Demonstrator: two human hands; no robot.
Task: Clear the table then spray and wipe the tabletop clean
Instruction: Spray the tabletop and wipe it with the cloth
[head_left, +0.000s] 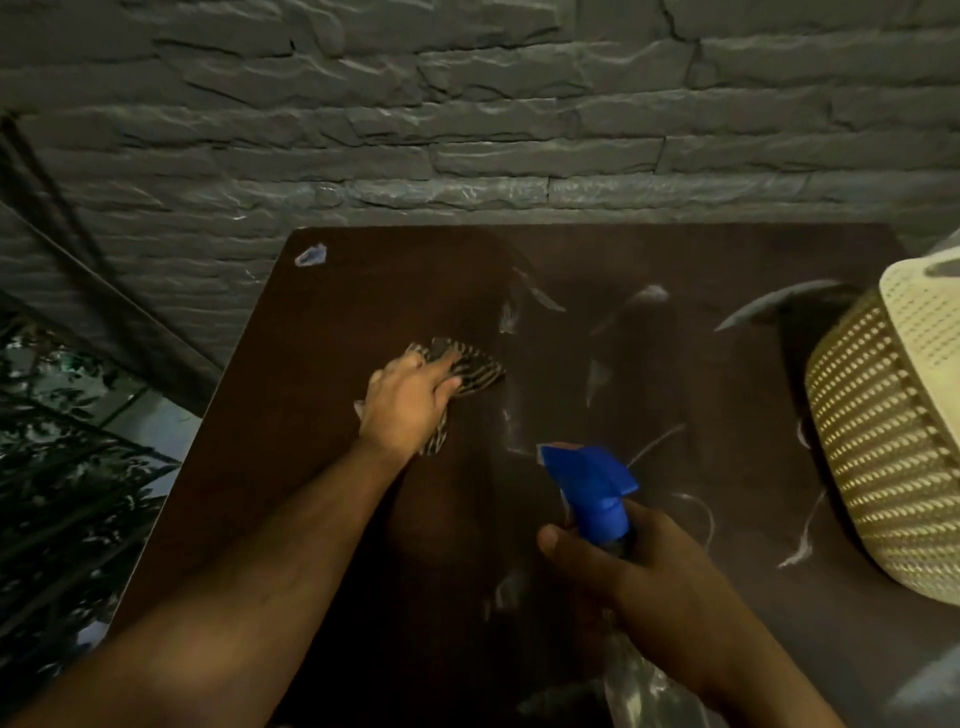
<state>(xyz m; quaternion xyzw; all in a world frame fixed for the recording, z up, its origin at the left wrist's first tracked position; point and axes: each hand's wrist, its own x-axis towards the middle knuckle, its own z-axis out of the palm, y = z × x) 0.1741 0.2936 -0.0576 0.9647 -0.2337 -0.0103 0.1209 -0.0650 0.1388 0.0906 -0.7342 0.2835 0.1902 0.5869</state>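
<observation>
A dark brown tabletop (322, 467) fills the middle of the view, with wet streaks across its right half. My left hand (408, 402) grips a striped brown cloth (470, 366) and presses it on the table left of centre. My right hand (639, 566) holds a spray bottle (592, 488) by its neck, above the near part of the table. The bottle's blue trigger head points away to the left. Its clear body runs down under my hand.
A cream woven basket (893, 441) stands on the table's right edge. A small bluish scrap (310, 255) lies in the far left corner. A grey stone-pattern wall (467, 130) runs behind the table. Dark floor and railing lie to the left.
</observation>
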